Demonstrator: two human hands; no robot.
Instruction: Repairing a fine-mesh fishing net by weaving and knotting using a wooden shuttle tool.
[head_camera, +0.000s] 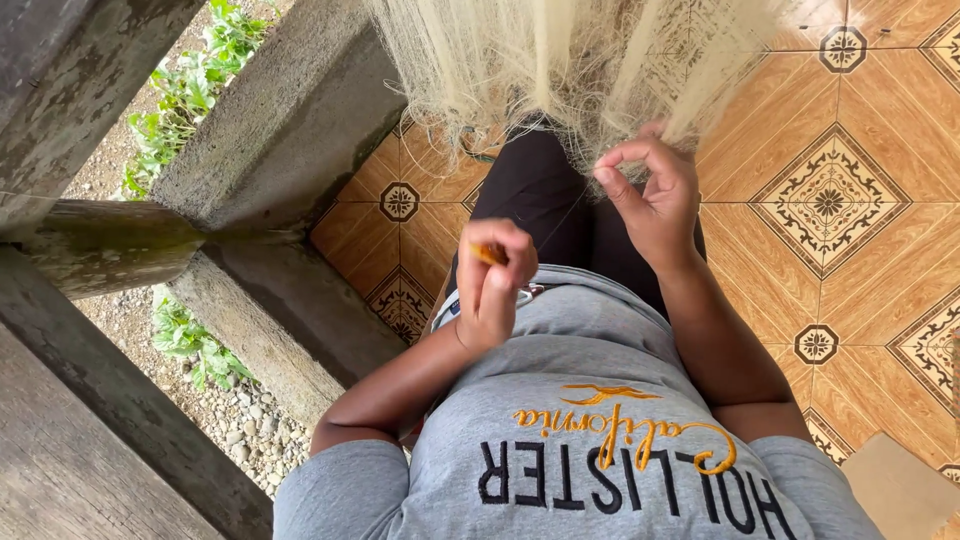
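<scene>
A pale, fine fishing net (520, 60) hangs down from the top of the view onto my lap, over my black trousers (535, 190). My right hand (655, 200) is raised at the net's lower edge, with thumb and forefinger pinched on its threads. My left hand (492, 285) is closed in a fist near my stomach, gripping a small orange tool (487, 254) of which only the tip shows. A thin thread seems to run from that hand up toward the net. My grey shirt (600, 400) fills the bottom of the view.
Orange patterned floor tiles (830, 200) lie under and to the right of me. A concrete ledge (280, 130) and weathered wooden posts (90, 250) stand on the left, with gravel and green plants (200, 90) beyond. A tan flat object (900, 485) sits at the bottom right.
</scene>
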